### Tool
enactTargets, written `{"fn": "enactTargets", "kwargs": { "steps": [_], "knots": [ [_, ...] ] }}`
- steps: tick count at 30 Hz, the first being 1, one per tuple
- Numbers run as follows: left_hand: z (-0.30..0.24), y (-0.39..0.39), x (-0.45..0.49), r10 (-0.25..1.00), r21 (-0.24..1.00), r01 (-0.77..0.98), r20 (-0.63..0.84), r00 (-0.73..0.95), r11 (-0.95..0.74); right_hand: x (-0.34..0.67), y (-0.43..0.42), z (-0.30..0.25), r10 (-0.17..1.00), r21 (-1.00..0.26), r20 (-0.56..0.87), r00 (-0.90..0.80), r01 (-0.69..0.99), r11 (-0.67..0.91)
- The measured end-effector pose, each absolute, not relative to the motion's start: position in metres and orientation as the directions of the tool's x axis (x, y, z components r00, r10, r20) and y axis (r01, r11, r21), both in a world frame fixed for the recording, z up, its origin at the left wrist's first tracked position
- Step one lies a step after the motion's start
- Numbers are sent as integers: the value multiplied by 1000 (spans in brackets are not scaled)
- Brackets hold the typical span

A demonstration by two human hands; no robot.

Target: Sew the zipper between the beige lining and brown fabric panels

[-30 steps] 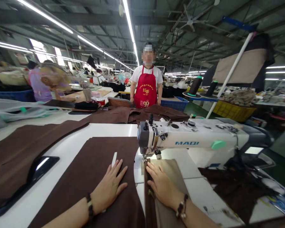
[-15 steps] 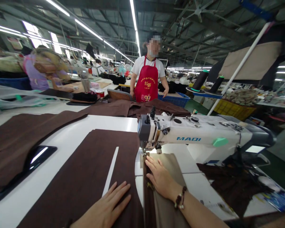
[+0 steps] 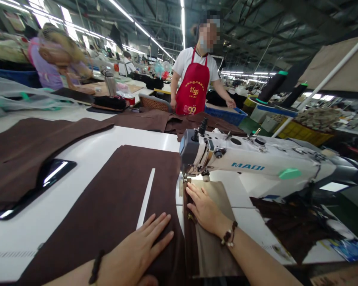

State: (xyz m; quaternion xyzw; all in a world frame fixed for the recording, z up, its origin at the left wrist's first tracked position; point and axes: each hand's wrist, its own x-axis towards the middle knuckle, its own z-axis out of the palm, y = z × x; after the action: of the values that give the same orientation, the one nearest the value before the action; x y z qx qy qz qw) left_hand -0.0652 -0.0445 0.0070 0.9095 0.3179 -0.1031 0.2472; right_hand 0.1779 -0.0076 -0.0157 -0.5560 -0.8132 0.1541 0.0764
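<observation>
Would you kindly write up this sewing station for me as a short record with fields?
Left hand: flat, palm down on the brown fabric
Right hand: flat on the tan fabric, close to the sewing machine head
Table: white, fabric spread across it
Nearby: person in red apron standing beyond the table

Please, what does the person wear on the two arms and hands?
Both the left hand and the right hand are bare, without gloves or visible rings. No sleeves show on the forearms. The left wrist carries a dark cord bracelet, the right wrist a dark brown bead bracelet.
</observation>
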Motion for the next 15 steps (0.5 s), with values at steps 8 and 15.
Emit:
{"fn": "enactTargets", "kwargs": {
  "steps": [8,15],
  "knots": [
    [12,-38,-71,498,375,560,-257,828,-738,181,-7,-21,925,-315,-32,-378,882,350],
    [38,-15,-69,516,576,555,-251,819,-600,182,-6,-24,923,-297,-19,-385,884,362]
  ]
}}
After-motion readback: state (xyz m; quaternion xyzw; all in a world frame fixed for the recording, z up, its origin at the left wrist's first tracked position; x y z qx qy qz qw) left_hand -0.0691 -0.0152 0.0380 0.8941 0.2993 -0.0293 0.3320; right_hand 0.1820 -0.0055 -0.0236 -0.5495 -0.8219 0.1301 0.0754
